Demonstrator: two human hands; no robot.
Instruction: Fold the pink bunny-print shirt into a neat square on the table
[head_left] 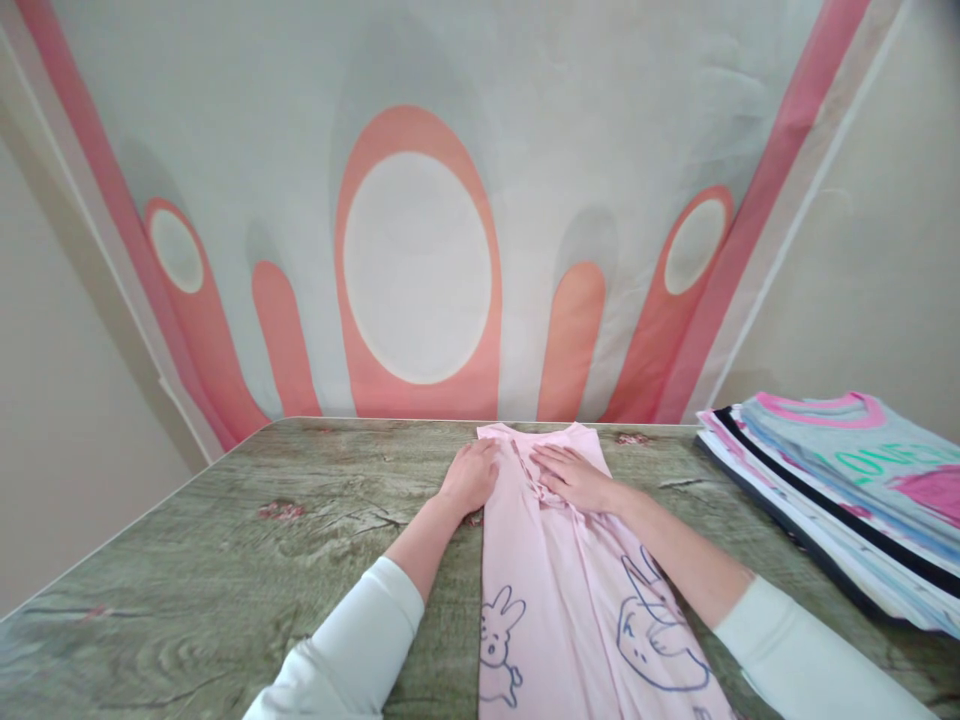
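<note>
A long pink garment (559, 590) with blue line drawings of rabbits lies lengthwise on the table, its neck end near the far edge. Its sides are folded inward, with creases and bunched cloth near the top. My left hand (472, 474) rests on the garment's left edge near the top, fingers laid over the cloth. Opposite it, my right hand (571, 480) lies flat on the upper right part, fingers stretched toward the middle. The garment's near end runs out of the bottom of the view.
A stack of folded clothes (847, 510) stands at the table's right side, a grey shirt with a pink neckline on top. The wood-patterned table (225, 580) ends at a wall hanging (637, 120) with pink and orange shapes.
</note>
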